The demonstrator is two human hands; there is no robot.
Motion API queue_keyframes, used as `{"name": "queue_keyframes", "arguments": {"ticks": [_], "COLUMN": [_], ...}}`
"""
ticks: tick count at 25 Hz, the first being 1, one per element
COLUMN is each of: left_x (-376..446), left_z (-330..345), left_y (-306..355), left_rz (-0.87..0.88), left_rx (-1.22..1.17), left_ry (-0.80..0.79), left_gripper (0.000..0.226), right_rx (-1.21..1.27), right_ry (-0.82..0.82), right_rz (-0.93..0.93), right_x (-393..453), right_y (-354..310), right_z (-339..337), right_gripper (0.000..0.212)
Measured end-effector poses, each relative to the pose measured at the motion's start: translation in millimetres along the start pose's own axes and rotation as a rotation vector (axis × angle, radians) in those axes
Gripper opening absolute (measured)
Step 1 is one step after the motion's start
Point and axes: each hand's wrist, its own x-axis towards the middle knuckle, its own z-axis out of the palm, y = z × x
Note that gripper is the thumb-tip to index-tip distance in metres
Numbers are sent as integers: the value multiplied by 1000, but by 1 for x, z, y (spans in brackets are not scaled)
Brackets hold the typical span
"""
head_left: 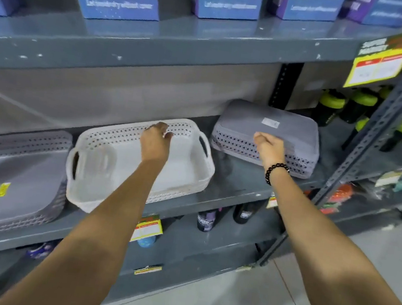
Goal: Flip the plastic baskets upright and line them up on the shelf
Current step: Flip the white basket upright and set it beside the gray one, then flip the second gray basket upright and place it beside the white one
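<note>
While both arms reach to the middle shelf (235, 192), notes as follows.

Step in hand: white basket (139, 166) already upright; grey basket (270, 137) next for flipping, by my reading.
Left hand (155, 142): fingers curled over the white basket's far rim, seemingly gripping it, thumb side partly hidden.
Right hand (269, 147): closed on the near top edge of the grey basket, which lies under and beyond the knuckles.
Grey basket, attitude: upside down, flat base up with a small label (271, 123) on it, rim on the shelf; long axis runs left to right along the shelf.
White basket, attitude: mouth up, handles at either end; long axis skewed, near end dropping to the left of the left hand.
Further left: grey stack (7, 174), base up, yellow sticker showing.
Next move calls for: lifting the grey basket's near edge, rolling it over, then squaring it beside the white one.
</note>
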Motion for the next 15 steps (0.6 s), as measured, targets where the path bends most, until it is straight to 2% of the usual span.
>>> {"name": "queue_keyframes", "arguments": {"ticks": [3, 6, 7, 10, 13, 15], "left_x": [10, 30, 40, 72, 100, 108], "left_z": [54, 104, 122, 161, 186, 195], "left_y": [60, 104, 117, 145, 152, 149], "left_rz": [109, 131, 119, 32, -152, -281], "left_rx": [-97, -111, -97, -50, 39, 69], "left_ry": [-84, -162, -190, -331, -429, -430], "left_gripper": [23, 33, 40, 58, 74, 80], "right_rx": [-116, -324, -400, -536, -572, -513], "right_ry": [135, 237, 232, 116, 39, -15], "right_rz": [-2, 39, 58, 182, 322, 379], "right_x": [35, 78, 95, 150, 192, 201], "right_y": [8, 20, 22, 32, 39, 35], "right_z": [-48, -83, -92, -105, -111, -111], "right_gripper": [25, 30, 27, 38, 65, 60]}}
